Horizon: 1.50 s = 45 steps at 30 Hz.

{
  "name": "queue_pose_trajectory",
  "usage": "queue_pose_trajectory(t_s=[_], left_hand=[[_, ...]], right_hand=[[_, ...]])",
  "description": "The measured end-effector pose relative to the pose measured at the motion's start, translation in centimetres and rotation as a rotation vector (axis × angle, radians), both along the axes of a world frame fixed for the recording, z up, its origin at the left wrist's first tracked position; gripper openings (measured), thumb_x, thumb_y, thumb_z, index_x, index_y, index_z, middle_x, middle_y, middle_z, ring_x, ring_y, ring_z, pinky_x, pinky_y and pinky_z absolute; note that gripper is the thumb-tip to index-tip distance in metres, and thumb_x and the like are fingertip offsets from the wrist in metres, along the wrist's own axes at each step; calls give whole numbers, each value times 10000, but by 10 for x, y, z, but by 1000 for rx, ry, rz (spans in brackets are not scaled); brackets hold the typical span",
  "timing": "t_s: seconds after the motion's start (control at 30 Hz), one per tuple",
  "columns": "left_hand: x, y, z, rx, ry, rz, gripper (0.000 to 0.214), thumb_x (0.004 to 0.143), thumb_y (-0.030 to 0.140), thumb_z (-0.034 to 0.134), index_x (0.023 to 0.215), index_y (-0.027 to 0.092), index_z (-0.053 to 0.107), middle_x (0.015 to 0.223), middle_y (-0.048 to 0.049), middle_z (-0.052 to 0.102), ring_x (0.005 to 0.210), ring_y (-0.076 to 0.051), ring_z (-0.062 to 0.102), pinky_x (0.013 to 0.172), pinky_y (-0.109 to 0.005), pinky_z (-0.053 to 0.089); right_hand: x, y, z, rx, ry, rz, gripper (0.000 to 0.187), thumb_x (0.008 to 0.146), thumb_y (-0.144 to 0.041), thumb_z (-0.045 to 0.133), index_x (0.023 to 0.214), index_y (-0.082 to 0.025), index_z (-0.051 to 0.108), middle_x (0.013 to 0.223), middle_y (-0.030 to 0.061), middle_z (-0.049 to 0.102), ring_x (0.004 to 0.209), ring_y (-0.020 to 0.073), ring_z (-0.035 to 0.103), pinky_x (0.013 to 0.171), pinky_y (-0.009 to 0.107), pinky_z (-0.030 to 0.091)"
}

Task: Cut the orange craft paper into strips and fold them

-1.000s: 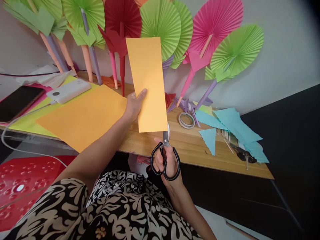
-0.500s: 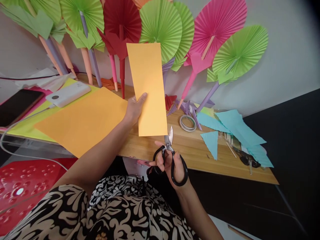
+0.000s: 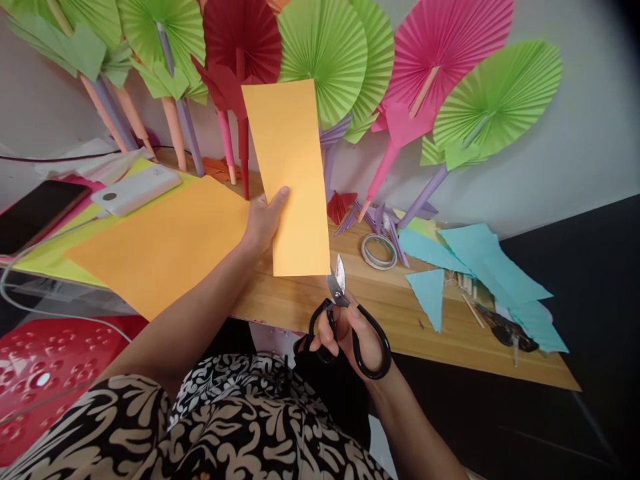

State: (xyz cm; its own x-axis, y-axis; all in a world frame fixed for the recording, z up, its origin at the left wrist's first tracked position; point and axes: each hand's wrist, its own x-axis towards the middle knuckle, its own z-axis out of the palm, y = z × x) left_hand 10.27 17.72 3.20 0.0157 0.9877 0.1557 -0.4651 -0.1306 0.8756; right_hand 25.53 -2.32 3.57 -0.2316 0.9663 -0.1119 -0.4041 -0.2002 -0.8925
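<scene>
- Orange paper piece [image 3: 295, 180]: rectangular, raised above the surface [image 3: 385, 320], centre of scene.
- Left hand [image 3: 265, 223]: closed on the piece's left edge, thumb in front, fingers hidden behind.
- Right hand [image 3: 365, 339]: gripping black-handled scissors [image 3: 339, 297], blades parted at the piece's near right corner; contact with paper unclear.
- Progress, as judged: straight-edged outline complete, no slit visible; any further cutting still left.
- Larger orange sheet [image 3: 175, 247]: flat at left, seemingly unworked.
- Pleated fans [image 3: 320, 60]: ranged along far side, apparently finished.
</scene>
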Motion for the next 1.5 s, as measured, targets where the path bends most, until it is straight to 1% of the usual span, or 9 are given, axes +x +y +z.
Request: queue_pose_trajectory(t_s=[0.13,0.33,0.57,0.73,0.93,1.1,1.17,1.3,1.5], left_hand=[[-2,2,0,9,5,22,493,780,551,794,1077,171,689,1081,-111,782,1077,-295,738,949,-414,618],[1,-1,0,23,32,1,465,803,543,776,1080,180,689,1048,-105,785,1096,-298,732,937,-412,621],[3,-2,0,14,26,3,479,780,558,790,1069,191,685,1031,-97,792,1036,-273,750,916,-371,625],[-3,2,3,23,8,97,455,815,542,762,1081,183,676,1068,-105,786,1108,-290,728,950,-390,614],[-9,2,14,-31,-96,291,413,823,479,761,1087,173,680,1030,-90,789,1122,-281,724,962,-381,607],[-12,3,18,-39,-145,357,395,821,450,771,1096,181,684,1062,-89,789,1083,-269,738,954,-375,608],[-12,3,17,-31,-127,369,406,818,452,776,1106,181,685,1088,-93,785,1105,-271,730,958,-375,605],[-11,2,14,22,-31,381,434,822,479,769,1116,169,693,1126,-102,775,1151,-282,710,980,-383,593],[-9,2,10,62,32,398,433,856,486,737,1152,173,695,1172,-100,762,1175,-274,698,1023,-386,567]], right_hand=[[6,1,0,1,-10,19,634,909,-654,575,1372,-221,577,590,-61,560,428,96,425,556,306,569],[10,7,-5,31,-15,50,521,939,-641,544,1234,-216,608,600,-53,581,448,98,471,570,284,558],[12,23,2,61,-49,66,518,936,-642,547,1222,-212,584,581,-61,552,448,100,434,526,266,532],[15,41,6,105,-27,118,514,947,-648,526,1226,-217,549,623,-53,570,449,99,447,505,258,506],[26,75,-2,271,-46,209,490,994,-610,471,1250,-198,541,602,-49,556,432,106,458,471,249,473],[31,96,-11,311,-69,220,457,1003,-591,471,1175,-180,573,593,-32,559,411,96,429,397,222,365],[33,99,-14,297,-81,215,475,995,-607,474,1165,-176,577,587,-31,557,398,93,415,377,221,328],[38,98,-19,256,-104,219,527,982,-636,474,1206,-166,556,575,-42,538,382,87,386,364,220,301],[41,95,-19,245,-109,223,537,992,-639,448,1236,-166,524,556,-60,505,391,77,360,381,203,302]])
